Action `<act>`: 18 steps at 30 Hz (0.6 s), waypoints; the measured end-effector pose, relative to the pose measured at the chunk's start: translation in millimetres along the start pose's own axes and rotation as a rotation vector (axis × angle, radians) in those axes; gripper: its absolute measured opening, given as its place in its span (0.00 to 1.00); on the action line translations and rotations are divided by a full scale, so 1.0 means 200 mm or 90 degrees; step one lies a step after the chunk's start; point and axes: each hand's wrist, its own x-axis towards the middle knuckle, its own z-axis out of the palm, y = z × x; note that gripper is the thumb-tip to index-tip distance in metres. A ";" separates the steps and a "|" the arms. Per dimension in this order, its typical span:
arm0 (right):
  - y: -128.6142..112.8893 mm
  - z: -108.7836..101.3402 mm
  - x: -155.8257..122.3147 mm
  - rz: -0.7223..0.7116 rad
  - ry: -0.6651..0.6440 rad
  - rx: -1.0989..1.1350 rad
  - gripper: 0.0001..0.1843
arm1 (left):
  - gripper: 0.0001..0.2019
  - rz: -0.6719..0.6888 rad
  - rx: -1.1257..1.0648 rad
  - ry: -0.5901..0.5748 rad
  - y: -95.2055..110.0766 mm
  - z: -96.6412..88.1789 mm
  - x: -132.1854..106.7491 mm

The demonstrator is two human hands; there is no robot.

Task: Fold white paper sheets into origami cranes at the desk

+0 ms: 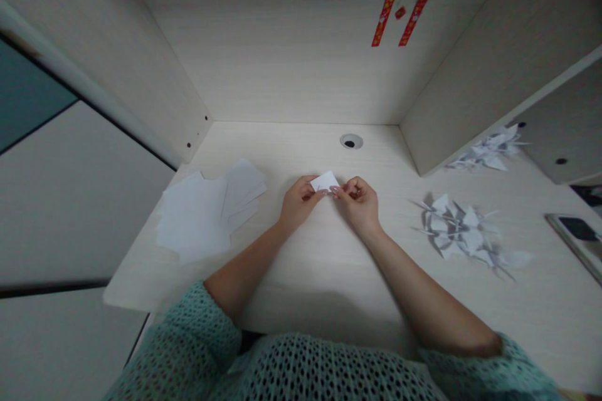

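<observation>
Both hands are on one small folded white paper (324,181), held a bit behind the middle of the tabletop (301,288), approx. centered btwn its L and R sides. L hand (297,205) has its left side pinched w/ thumb and fingers; R hand (361,205) is pinching the lower right edge, thumbtip nearly meeting the other one. Prob held by both ends so it stays flat and the creases line up, imo. Can't tell exactly how many layers it has, too small.

Loose white sheets (195,219) are spread along the tabletop's left edge, with a fanned bunch (244,191) at their right side, prob so they're easy to grab w/ the L hand. Over toward the right side there's a pile of pointy folded paper pieces (458,229), w/ a 2nd pile (496,149) farther back by the upright panel (489,69). Guessing they're kept off to the side so the middle stays free for the hands. Phone-looking thing (578,235) sits past the nearer pile, fwiw.
</observation>
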 end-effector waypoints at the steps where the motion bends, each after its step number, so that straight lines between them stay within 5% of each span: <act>1: 0.01 0.00 0.00 0.000 -0.002 -0.008 0.19 | 0.18 -0.004 0.014 0.000 0.00 0.00 0.00; 7: 0.04 0.00 -0.01 -0.025 -0.002 -0.080 0.21 | 0.14 -0.018 0.025 0.045 0.00 0.00 0.00; 18: 0.05 0.00 0.02 -0.042 0.012 -0.079 0.22 | 0.18 -0.054 -0.081 -0.016 0.01 -0.02 0.02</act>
